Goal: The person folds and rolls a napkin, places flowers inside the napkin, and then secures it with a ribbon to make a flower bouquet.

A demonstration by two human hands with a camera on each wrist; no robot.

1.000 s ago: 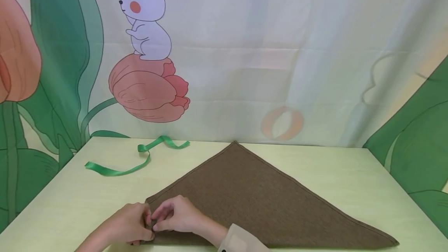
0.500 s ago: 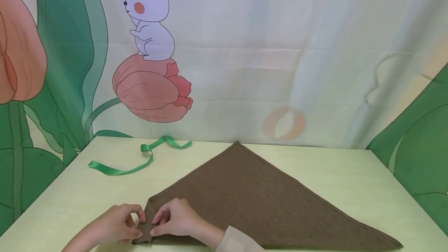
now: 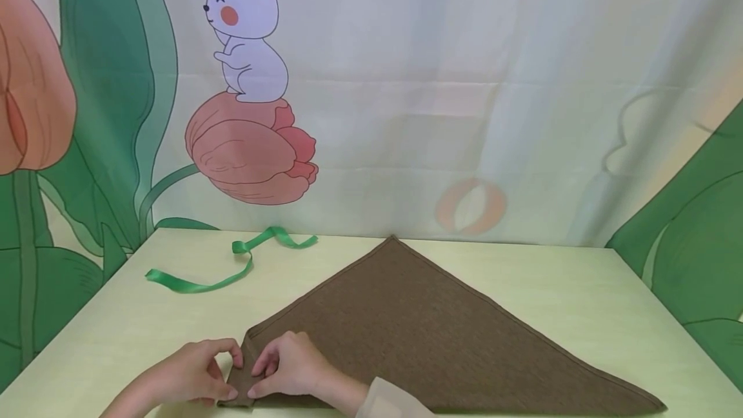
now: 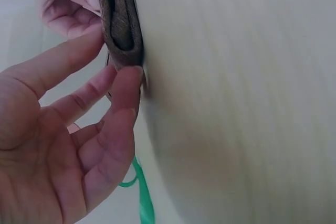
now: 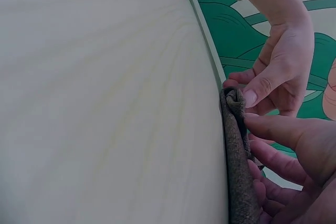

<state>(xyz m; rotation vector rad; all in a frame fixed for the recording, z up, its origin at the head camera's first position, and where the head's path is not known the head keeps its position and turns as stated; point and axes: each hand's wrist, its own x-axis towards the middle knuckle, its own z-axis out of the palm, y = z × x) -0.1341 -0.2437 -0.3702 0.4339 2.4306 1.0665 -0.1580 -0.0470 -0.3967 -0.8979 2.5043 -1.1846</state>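
A brown cloth (image 3: 418,328), folded into a large triangle, lies along the table's front edge, its peak pointing to the back. Its left corner is turned over into a small flat fold (image 3: 242,379). My left hand (image 3: 188,373) holds the outer left edge of that fold between thumb and curled fingers. With thumb and bent fingertips, my right hand (image 3: 298,366) pinches the fold's inner edge. From the left wrist view, the rolled layers of cloth (image 4: 123,24) show end-on against the tabletop. Both hands (image 5: 283,72) meet at the cloth's edge in the right wrist view.
A green ribbon (image 3: 203,287) with a knot lies loosely curled at the table's back left. The pale table (image 3: 104,353) ends at a printed curtain (image 3: 371,115) with a rabbit and tulips. The cloth's right corner (image 3: 650,402) reaches near the front right.
A second ago the hands were closer together, covering the left corner. They have since drawn slightly apart, the left hand moving left, and the small fold now lies flat between them.
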